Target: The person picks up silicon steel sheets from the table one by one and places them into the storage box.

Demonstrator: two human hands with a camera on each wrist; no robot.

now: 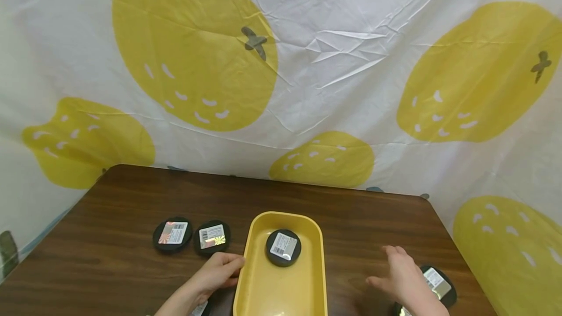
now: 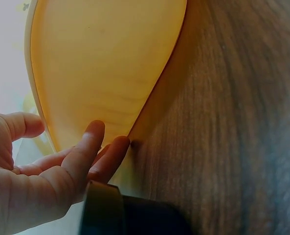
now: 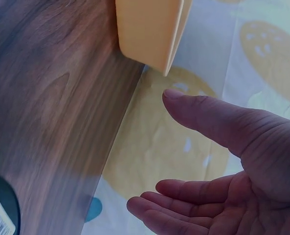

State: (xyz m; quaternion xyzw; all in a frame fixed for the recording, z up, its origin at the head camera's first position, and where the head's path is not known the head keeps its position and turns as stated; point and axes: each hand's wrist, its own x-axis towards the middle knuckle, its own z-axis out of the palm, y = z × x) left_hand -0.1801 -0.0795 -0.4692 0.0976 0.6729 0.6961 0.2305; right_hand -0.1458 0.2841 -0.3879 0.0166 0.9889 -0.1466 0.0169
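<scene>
A yellow tray (image 1: 281, 286) stands on the table, with one black disc (image 1: 277, 259) bearing a barcode label lying in it. My left hand (image 1: 215, 274) grips the tray's left side, thumb at the rim and the other fingers against the outer wall, as the left wrist view shows. On the right, my right hand (image 1: 401, 277) hovers with thumb and fingers spread apart, holding nothing. Close behind it lies a labelled black disc (image 1: 449, 294), and another is partly hidden under the wrist. In the right wrist view, the tray (image 3: 147, 29) is beyond the thumb.
Left of the tray lie two more labelled black discs, the farther one (image 1: 164, 245) and the nearer one (image 1: 212, 252). Part of another disc (image 1: 199, 310) shows below my left wrist. The brown table (image 1: 110, 272) ends at a lemon-print curtain (image 1: 342, 91) behind it.
</scene>
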